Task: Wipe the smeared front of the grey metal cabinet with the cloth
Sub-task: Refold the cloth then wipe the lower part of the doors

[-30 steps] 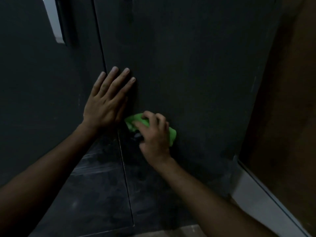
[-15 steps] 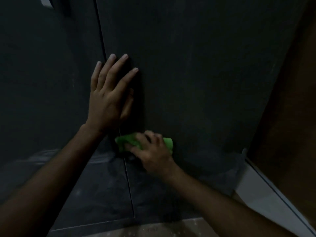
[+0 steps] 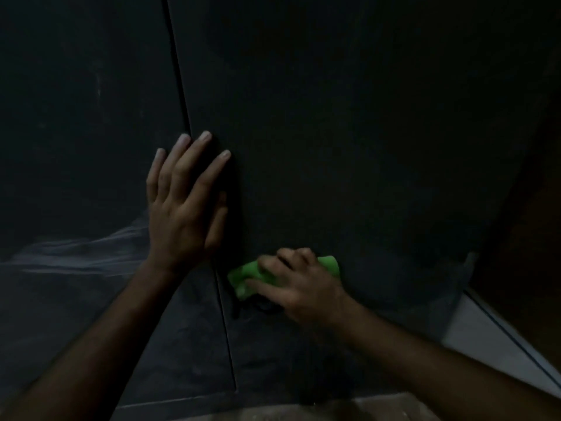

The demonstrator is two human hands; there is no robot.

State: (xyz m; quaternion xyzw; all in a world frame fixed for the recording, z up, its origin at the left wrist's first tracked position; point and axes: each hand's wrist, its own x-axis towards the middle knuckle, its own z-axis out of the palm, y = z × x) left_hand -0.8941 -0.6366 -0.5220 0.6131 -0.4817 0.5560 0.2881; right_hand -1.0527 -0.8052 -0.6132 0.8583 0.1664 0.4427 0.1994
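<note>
The dark grey metal cabinet [image 3: 349, 147] fills the view, its two doors split by a vertical seam. Pale smears streak the lower left door [image 3: 76, 256]. My left hand [image 3: 185, 205] lies flat against the seam, fingers spread and pointing up, with nothing in it. Low on the right door, my right hand [image 3: 297, 287] presses a crumpled bright green cloth [image 3: 246, 278] against the metal just right of the seam. Most of the cloth is hidden under my fingers.
A brown wooden panel [image 3: 528, 238] stands to the right of the cabinet, with a pale strip [image 3: 491, 344] at its foot. A light dusty floor [image 3: 334, 410] shows along the cabinet's bottom edge. The scene is dim.
My right hand has slid the green cloth lower down the right door. The view has tilted downward, so the white object at the upper left is out of frame. My left hand stays flat on the seam.
</note>
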